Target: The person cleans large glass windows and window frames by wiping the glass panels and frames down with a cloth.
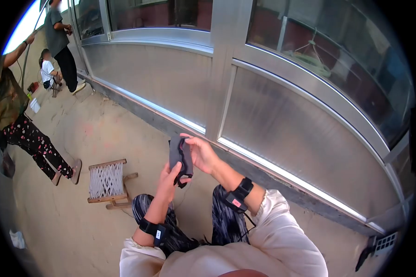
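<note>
A dark grey, folded cloth piece (176,154) with black edging and a little pink along one side is held up in front of my knees. My left hand (169,177) grips its lower left part, thumb lying on the front. At the upper right, my right hand (201,153) pinches the top edge between thumb and fingers. Both hands are closed on it. The fingers behind the cloth are mostly hidden, and its exact kind does not show. Black bands with small boxes sit on both forearms.
A wooden folding stool (107,182) with a woven white seat stands left of my knees. Metal-framed panels and windows (282,111) run along the right. People are at the left and far left, near a white bucket (34,105). A grey slotted block (386,243) lies at lower right.
</note>
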`<state>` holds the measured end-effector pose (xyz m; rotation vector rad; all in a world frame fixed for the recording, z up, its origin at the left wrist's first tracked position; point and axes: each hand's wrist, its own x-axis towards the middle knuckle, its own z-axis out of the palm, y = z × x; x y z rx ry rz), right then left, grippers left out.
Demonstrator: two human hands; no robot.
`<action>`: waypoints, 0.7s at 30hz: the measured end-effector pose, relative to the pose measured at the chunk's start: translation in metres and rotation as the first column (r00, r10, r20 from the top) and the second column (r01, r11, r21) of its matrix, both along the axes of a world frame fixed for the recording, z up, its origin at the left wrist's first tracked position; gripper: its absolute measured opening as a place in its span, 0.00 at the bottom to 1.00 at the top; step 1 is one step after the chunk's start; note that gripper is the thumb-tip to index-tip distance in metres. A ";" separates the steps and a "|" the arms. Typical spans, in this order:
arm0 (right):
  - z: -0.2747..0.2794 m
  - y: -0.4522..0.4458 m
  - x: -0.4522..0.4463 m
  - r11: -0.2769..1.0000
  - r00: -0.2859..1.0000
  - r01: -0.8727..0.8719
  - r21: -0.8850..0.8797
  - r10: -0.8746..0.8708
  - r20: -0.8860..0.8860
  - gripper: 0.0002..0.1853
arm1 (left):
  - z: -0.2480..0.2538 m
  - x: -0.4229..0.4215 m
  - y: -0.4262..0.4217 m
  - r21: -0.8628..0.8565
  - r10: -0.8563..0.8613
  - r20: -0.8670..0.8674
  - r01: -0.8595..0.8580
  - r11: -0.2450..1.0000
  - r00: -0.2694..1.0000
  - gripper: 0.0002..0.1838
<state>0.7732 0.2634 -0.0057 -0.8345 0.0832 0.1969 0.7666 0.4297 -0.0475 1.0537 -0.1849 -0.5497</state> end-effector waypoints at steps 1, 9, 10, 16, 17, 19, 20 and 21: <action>-0.003 0.007 0.000 0.993 0.999 0.053 -0.102 -0.053 0.007 0.30 | -0.004 0.001 -0.004 0.077 0.045 0.024 -0.047 0.996 0.999 0.18; -0.095 -0.024 0.037 0.602 0.898 0.432 -0.671 -0.355 0.260 0.33 | -0.034 0.025 -0.004 0.331 0.256 0.024 -0.249 0.910 0.966 0.16; -0.097 -0.025 0.034 0.364 0.819 0.555 -0.748 -0.400 0.412 0.34 | -0.043 0.035 -0.005 0.331 0.256 0.010 -0.245 0.911 0.967 0.16; -0.062 0.006 0.026 0.786 0.973 0.006 -0.618 -0.148 -0.179 0.41 | -0.073 0.044 -0.021 0.551 -0.211 0.615 -0.223 0.804 0.760 0.27; -0.068 -0.006 0.035 0.814 0.959 0.084 -0.575 -0.223 -0.175 0.38 | -0.069 0.042 -0.025 0.314 -0.053 0.753 -0.288 0.904 0.655 0.24; -0.031 -0.021 0.039 0.849 0.958 0.182 -0.497 -0.267 -0.106 0.30 | -0.042 0.038 -0.014 0.217 0.052 0.675 -0.265 0.940 0.736 0.21; -0.008 -0.032 0.050 0.744 0.930 0.339 -0.575 -0.358 0.085 0.28 | -0.031 0.041 -0.011 0.116 0.147 0.585 -0.261 0.958 0.798 0.18; 0.013 -0.053 0.067 0.631 0.870 0.492 -0.599 -0.390 0.302 0.28 | -0.043 0.050 -0.010 0.087 0.209 0.544 -0.303 0.949 0.813 0.16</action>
